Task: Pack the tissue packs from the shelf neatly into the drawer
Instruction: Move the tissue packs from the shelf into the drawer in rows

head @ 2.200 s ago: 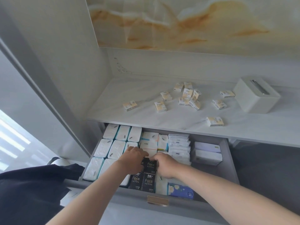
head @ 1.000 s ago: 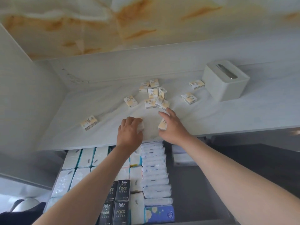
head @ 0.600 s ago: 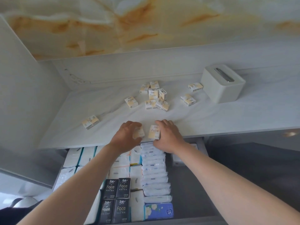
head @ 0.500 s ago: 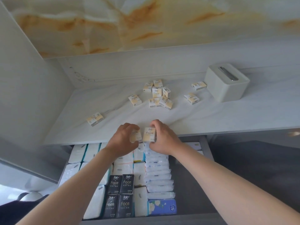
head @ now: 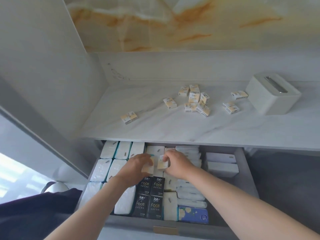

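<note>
Left hand (head: 136,166) and right hand (head: 176,163) each grip a cream tissue pack (head: 162,164) over the crowded drawer (head: 249,170); about ten more lie on the shelf (head: 173,130).

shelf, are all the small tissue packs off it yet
No, several small cream packs lie scattered on the shelf beside the white tissue box; the left hand and right hand hold only one each.

Back wall (head: 173,23) clad in cream stone veined with orange. White side panel (head: 43,49) set at left. Dark grey floor (head: 285,170) seen at right; daylight (head: 12,172) noted lower left.
</note>
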Motion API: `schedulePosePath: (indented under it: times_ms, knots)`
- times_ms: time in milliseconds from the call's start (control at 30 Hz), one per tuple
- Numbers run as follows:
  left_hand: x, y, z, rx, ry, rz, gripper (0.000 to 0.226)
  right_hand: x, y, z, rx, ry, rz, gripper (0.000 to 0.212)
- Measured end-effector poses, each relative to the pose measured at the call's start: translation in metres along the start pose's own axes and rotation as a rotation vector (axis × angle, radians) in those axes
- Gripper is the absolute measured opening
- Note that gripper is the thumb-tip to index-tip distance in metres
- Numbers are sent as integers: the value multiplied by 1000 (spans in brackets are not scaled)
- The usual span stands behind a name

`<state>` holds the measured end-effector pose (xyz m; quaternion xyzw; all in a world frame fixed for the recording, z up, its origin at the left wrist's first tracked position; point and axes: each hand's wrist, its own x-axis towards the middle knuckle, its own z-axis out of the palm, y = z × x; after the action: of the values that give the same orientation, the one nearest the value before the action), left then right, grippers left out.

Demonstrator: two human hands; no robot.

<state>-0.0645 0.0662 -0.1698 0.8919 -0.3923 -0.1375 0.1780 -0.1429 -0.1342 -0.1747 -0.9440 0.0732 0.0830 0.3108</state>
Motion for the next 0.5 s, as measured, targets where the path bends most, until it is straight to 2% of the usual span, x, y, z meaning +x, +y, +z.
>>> schedulePosePath:
  times_ms: [200,333,500]
  knots:
    - [10,0,3,105,-16,34,32,0,-9,11,46,-135,35,33]
    - [12,-4,-1,184,-57,34,19,-1,-4,7,83,-52,102,45]
    - [15,-3,-3,268,-110,37,17,-8,-8,6,59,-114,70,49]
